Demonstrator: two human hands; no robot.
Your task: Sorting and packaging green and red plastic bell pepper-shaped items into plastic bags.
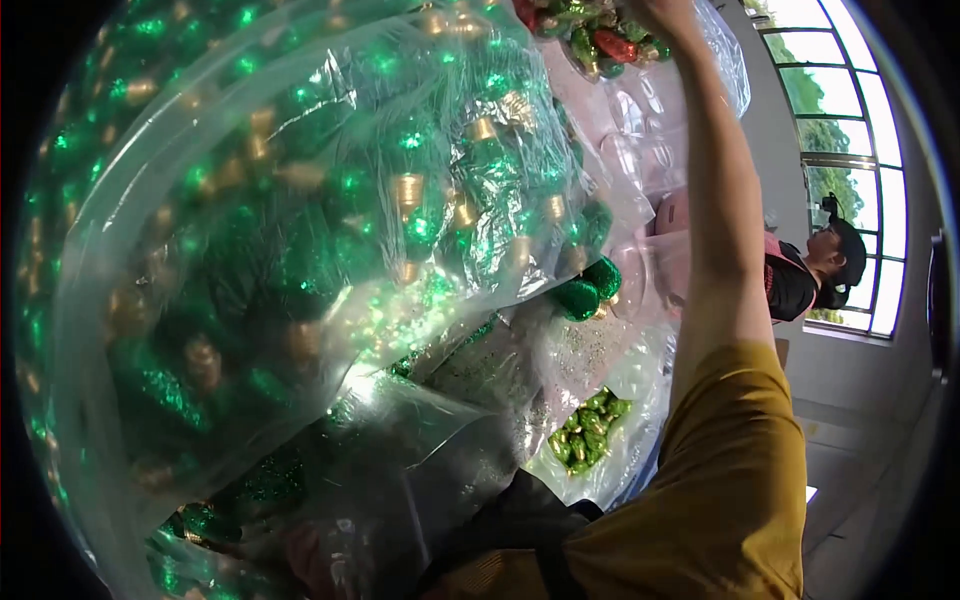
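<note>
Right hand (668, 12), grip hidden at the frame's top edge, reaches a bag of mixed ornaments (590, 35); the large clear bag of green ornaments (330, 230) could slip and spill.

surface: hidden under a heap of clear plastic bags, its kind cannot be told | near left: large bag of green glitter bulbs (300, 230) | lower middle: small bag of light green pieces (588, 425) | far top: bag of red and green pieces (590, 35)
</note>
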